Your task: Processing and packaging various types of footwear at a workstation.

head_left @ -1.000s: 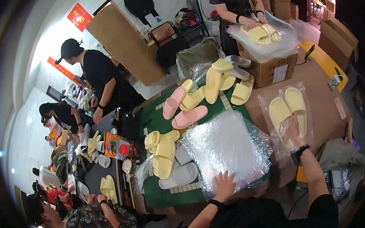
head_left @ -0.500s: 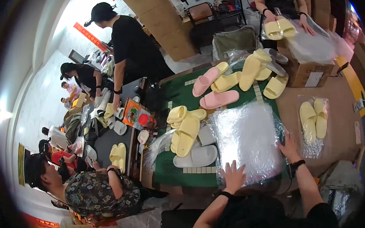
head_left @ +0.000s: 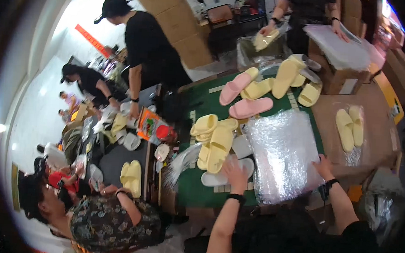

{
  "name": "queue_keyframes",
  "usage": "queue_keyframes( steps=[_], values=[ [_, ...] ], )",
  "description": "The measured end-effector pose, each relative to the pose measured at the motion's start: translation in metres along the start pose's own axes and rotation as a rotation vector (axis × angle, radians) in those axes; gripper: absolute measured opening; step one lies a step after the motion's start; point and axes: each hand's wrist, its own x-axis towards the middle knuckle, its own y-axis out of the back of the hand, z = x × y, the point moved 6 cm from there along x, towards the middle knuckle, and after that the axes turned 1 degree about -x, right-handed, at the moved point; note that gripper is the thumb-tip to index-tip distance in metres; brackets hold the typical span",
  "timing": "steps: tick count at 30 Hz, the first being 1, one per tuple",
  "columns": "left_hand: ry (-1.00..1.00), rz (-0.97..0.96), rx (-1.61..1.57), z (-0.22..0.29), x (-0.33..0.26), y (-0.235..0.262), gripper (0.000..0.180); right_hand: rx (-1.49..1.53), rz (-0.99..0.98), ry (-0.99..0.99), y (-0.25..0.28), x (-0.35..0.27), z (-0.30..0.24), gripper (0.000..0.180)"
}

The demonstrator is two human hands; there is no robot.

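My left hand (head_left: pixel 235 174) reaches over a grey slide slipper (head_left: pixel 215 179), covering part of it; the fingers look stretched out and slightly blurred. Several yellow slippers (head_left: pixel 219 148) lie piled just beyond that hand, and another grey slipper (head_left: pixel 242 147) is partly hidden beside them. A stack of clear plastic bags (head_left: pixel 282 154) lies flat and shiny in front of me. At its right edge rests my right hand (head_left: pixel 323 168), fingers apart, touching the plastic.
Farther back lie pink slippers (head_left: pixel 251 108) and more yellow slippers (head_left: pixel 285 78). A bagged yellow pair (head_left: pixel 350 128) sits on the brown table (head_left: pixel 329 108) at right. Across from me, a co-worker holds a yellow slipper (head_left: pixel 266 39) near a cardboard box (head_left: pixel 337 81). Other people work at the left table.
My left hand has moved left off the plastic bags onto the grey slipper. My right hand stays at the stack's edge. The co-worker opposite has moved the yellow slippers leftward.
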Motion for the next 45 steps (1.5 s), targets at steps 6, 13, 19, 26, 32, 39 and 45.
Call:
queue_keyframes(
  steps=[6, 13, 19, 26, 32, 39, 45],
  values=[
    [0.367, 0.061, 0.025, -0.080, 0.062, 0.028, 0.082, 0.088, 0.039, 0.021, 0.000, -0.013, -0.023, 0.058],
    [0.399, -0.340, -0.362, -0.120, 0.089, -0.013, 0.052, -0.355, 0.402, 0.268, -0.007, -0.062, -0.073, 0.049],
    [0.367, -0.141, -0.883, -0.079, 0.094, 0.017, 0.023, -0.327, -0.281, 0.698, -0.082, -0.114, -0.120, 0.039],
    [0.176, 0.050, -1.211, 0.039, 0.043, 0.118, 0.019, -0.345, -0.229, 0.819, -0.108, -0.109, -0.109, 0.035],
    [0.120, -0.133, -1.289, 0.151, -0.030, 0.097, 0.023, -0.284, -0.210, 0.896, -0.083, -0.123, -0.123, 0.032],
    [0.301, -0.641, -0.896, 0.195, -0.066, -0.086, 0.032, 0.181, -0.349, 0.937, -0.154, -0.105, -0.062, 0.035],
    [0.205, -0.594, -0.909, 0.186, -0.087, -0.140, 0.038, 0.172, -0.597, 0.694, -0.009, -0.100, -0.062, 0.020]
  ],
)
